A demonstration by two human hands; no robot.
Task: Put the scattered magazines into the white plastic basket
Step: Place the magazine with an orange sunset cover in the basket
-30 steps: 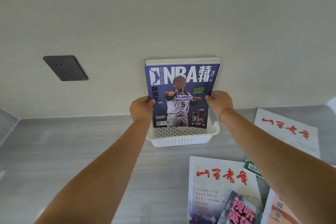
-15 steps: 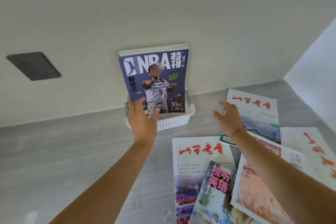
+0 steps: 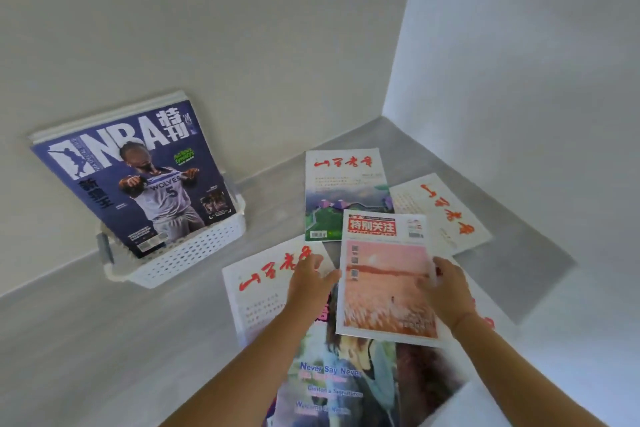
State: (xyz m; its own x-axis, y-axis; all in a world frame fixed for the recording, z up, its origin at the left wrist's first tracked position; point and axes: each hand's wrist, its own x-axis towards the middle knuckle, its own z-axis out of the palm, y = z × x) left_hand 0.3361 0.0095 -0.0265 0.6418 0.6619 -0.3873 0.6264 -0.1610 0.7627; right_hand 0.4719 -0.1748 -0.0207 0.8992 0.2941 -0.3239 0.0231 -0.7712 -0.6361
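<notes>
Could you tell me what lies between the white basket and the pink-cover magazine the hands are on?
In the head view, only bare grey tabletop separates the basket from the pink magazine; nearer the camera, a red-titled magazine fills part of that stretch.

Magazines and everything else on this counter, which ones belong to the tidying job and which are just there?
Part of the job:
white plastic basket
NBA magazine, already standing in it
pink-cover magazine, with the left hand and right hand at its edges
other scattered magazines, such as the green-cover one

Just there:
grey counter
wall
</notes>
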